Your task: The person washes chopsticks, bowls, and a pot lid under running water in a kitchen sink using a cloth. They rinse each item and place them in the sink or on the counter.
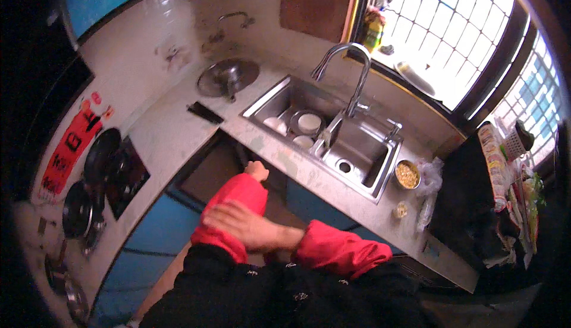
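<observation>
My right hand (245, 225) lies across my left forearm and grips the red sleeve (243, 194) there. Past the cuff, my left hand (258, 170) is curled into a loose fist in front of the counter edge, with nothing visible in it. Beyond my hands is a stainless-steel double sink (308, 149). White bowls (309, 123) and a dark round dish sit in its left basin. A gooseneck faucet (369, 67) rises behind the divider. The right basin shows a drain (344, 165).
A metal lid (228, 78) lies on the counter in the corner. A bowl of pale yellow food bits (407, 175) and a clear plastic bag (429, 178) stand right of the sink. Black pans (101, 154) are at far left. Blue cabinets (147, 234) lie below.
</observation>
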Motion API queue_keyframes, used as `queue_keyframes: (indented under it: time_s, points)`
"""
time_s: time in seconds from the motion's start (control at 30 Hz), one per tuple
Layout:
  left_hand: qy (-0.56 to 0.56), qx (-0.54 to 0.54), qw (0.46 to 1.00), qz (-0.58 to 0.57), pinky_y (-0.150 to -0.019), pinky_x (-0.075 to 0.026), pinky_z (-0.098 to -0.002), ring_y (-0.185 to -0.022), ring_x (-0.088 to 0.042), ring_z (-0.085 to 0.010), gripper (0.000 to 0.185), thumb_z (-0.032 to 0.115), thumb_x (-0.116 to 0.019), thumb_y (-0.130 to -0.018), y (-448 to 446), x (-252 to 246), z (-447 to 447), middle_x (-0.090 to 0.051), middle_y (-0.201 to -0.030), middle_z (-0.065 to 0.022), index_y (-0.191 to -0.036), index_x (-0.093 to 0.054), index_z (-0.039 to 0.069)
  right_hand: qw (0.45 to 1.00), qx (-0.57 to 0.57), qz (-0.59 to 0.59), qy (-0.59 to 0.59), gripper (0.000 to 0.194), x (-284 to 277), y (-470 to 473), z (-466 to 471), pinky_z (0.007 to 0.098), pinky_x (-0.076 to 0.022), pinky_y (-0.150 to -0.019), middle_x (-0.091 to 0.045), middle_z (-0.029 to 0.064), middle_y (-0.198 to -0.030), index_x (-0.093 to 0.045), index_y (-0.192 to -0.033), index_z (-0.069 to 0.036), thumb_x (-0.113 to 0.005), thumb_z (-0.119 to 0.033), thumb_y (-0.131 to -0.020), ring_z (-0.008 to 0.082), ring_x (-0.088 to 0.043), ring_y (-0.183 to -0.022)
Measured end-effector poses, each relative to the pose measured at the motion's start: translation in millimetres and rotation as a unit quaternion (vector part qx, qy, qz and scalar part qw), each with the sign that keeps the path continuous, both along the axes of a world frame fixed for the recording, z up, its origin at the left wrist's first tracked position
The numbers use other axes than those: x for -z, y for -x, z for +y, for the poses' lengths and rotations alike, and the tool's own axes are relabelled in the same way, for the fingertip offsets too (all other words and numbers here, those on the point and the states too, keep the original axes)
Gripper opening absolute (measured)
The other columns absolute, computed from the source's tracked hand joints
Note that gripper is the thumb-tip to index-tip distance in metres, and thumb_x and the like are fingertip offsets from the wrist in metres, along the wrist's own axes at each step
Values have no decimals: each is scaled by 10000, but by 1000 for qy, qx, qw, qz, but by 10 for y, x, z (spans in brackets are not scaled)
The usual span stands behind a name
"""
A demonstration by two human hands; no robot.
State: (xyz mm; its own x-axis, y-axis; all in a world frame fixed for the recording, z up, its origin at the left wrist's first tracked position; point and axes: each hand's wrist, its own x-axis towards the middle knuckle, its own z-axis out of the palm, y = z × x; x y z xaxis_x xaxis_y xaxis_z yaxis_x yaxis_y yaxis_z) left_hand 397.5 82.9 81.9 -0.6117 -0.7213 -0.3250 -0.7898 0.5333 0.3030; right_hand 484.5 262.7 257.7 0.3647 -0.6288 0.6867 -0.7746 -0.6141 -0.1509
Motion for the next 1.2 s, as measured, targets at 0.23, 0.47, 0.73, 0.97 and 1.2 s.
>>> queue_keyframes:
  time_s: [0.23,0.47,0.73,0.97,1.2]
  points:
    - [-616,-284,619,396,-666,-478,-386,-753,-565,-223,223,264,-553,-771,1130,-311,-972,-542,-792,-92,-897,-508,86,999,-29,-10,-17,610,-219,195,-510,471,-203,-1024,-271,188,-1347,-163,-1315,75,-393,-167,-805,298,-312,-1222]
    - [-518,2,756,400,-533,-469,-282,-623,-590,-173,202,244,-585,-792,1627,-524,-700,-589,-729,-35,-867,-583,56,998,25,-31,-46,481,-135,1798,-603,389,-406,-864,-498,141,-1130,-450,-1186,-36,-550,-114,-722,286,-500,-1021]
    - [-19,318,905,281,-667,-458,-384,-789,-569,-317,261,240,-602,-751,1532,-1171,-670,-583,-845,-155,-914,-575,39,818,571,-12,73,149,-619,5788,-331,339,-470,-639,-569,125,-815,-626,-858,-55,-545,-41,-733,258,-565,-727]
    - [12,418,882,218,-785,-438,-393,-929,-523,-320,405,304,-577,-778,1983,-1237,-746,-547,-995,-159,-1111,-506,85,754,646,-114,39,233,-1103,8084,-795,375,-370,-890,-591,175,-960,-638,-971,-99,-566,-146,-755,312,-493,-987]
    - [-39,372,899,229,-747,-438,-406,-877,-539,-331,387,320,-571,-781,2234,-957,-876,-558,-937,-154,-1067,-522,63,696,710,-24,102,241,-1177,8947,-1121,364,-286,-961,-611,68,-983,-680,-874,-237,-514,-132,-735,222,-476,-1067]
